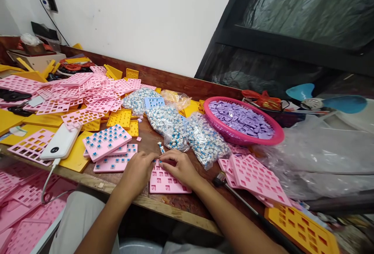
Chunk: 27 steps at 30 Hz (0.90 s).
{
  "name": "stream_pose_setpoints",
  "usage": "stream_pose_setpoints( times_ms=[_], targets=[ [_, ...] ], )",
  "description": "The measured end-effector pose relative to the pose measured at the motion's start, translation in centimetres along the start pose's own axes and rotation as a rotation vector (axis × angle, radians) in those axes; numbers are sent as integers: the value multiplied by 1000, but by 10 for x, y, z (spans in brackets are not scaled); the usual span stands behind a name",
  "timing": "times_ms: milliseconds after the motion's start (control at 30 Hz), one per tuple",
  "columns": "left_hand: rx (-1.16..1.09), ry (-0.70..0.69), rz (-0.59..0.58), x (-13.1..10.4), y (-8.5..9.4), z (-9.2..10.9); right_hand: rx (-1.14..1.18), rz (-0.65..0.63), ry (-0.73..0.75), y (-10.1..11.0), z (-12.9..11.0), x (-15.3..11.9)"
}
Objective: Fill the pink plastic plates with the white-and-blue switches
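Observation:
A pink keyboard plate (168, 180) with square holes lies flat near the table's front edge. My left hand (142, 171) is at its upper left corner, fingers closed together; what they hold is hidden. My right hand (180, 167) rests over its upper right part, thumb and finger pinched at a small blue keyboard switch close to the plate's top edge. A few loose blue-and-white switches (161, 148) lie just beyond my fingertips. Left of my left hand are stacked pink plates (107, 141) fitted with blue switches.
Clear bags of switches (168, 125) lie behind the hands. A pink basket (277, 135) holds purple keycaps. Pink plates (257, 178) and a yellow plate (304, 228) are at right, with a black-handled tool between. A white power bank (61, 143) and piled pink plates (93, 86) are at left.

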<state>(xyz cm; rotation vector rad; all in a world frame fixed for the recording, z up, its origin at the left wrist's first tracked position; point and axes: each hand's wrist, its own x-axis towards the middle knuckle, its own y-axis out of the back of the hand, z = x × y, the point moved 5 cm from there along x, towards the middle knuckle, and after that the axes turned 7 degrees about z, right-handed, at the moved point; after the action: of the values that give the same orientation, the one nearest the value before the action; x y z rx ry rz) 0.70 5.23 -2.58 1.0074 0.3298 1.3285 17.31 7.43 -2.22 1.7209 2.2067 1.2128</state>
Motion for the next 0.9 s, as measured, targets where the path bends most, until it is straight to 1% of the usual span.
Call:
stream_pose_setpoints(
  times_ms=[133,300,467,600,667,733,800,833,900],
  targets=[
    [44,-7,-14,-1,-1,1,49,-19,4,1,-1,0],
    [116,-21,-23,-1,-3,1,37,-13,33,1,-2,-1],
    [55,-16,23,1,3,3,-6,-34,65,-3,1,-2],
    [93,-24,22,1,6,8,0,-43,46,-1,1,-2],
    [127,-25,21,1,7,11,33,-11,17,2,2,0],
    [157,-22,18,1,7,12,38,83,-32,8,6,4],
    [186,-21,7,2,7,12,-12,169,-67,13,12,8],
    [195,-23,0,2,6,11,-49,177,-71,13,15,11],
    [195,-21,-9,2,7,10,-126,136,-64,9,20,15]
  ],
)
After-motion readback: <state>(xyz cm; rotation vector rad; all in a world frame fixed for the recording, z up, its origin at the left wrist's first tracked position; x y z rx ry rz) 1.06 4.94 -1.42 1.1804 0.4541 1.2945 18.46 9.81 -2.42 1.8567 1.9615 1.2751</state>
